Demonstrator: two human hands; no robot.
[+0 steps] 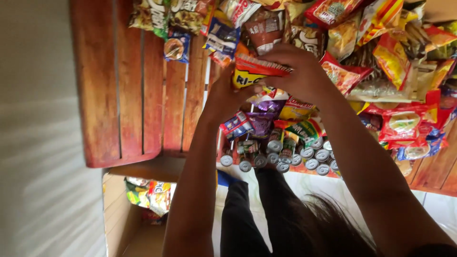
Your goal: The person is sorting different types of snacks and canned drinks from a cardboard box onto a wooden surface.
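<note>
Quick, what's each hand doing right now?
Left hand: closed on the yellow and red snack packet.
Right hand: gripping the same packet from the top.

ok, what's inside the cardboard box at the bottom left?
The box holds a few snack packets near its top edge. The arm covers its right side.

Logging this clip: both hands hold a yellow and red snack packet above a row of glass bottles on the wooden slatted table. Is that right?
Not quite. In the head view, both the left hand and right hand do hold the yellow and red snack packet over the wooden slatted table, but the row beneath is small cans, not glass bottles.
</note>
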